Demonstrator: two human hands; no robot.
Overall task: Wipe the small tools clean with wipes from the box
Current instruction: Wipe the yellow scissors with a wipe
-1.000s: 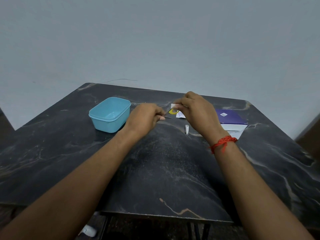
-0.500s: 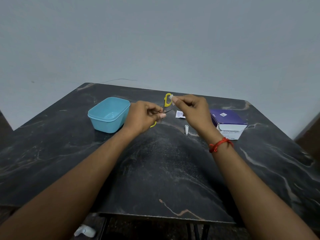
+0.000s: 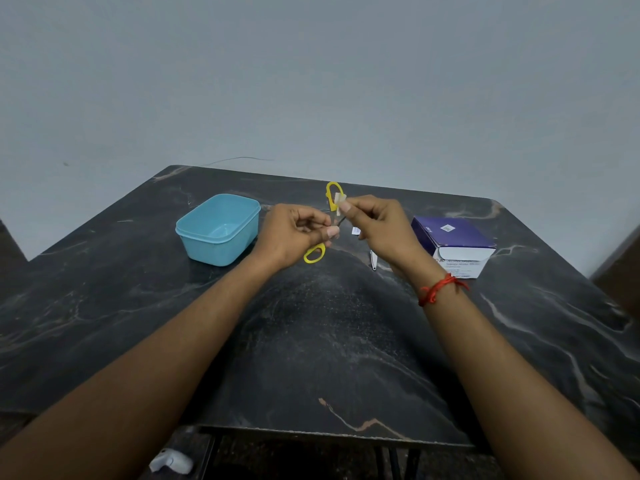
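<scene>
Above the dark marbled worktop [image 3: 311, 341], the left hand [image 3: 294, 233] has its grip clamped on small yellow-handled scissors [image 3: 333, 197], spread open, one loop above and one below. The right hand [image 3: 377, 226] pinches a small white wipe [image 3: 341, 204] against the upper handle. Left sits an open light-blue plastic tub [image 3: 218, 228]; right, the purple-and-white wipe box [image 3: 455, 245]. A small silver nail clipper [image 3: 373, 259] lies between, partly behind the right wrist.

Both forearms outstretched, left hand [image 3: 294, 233] and right hand [image 3: 381, 226] close together, fingers pinched.
</scene>
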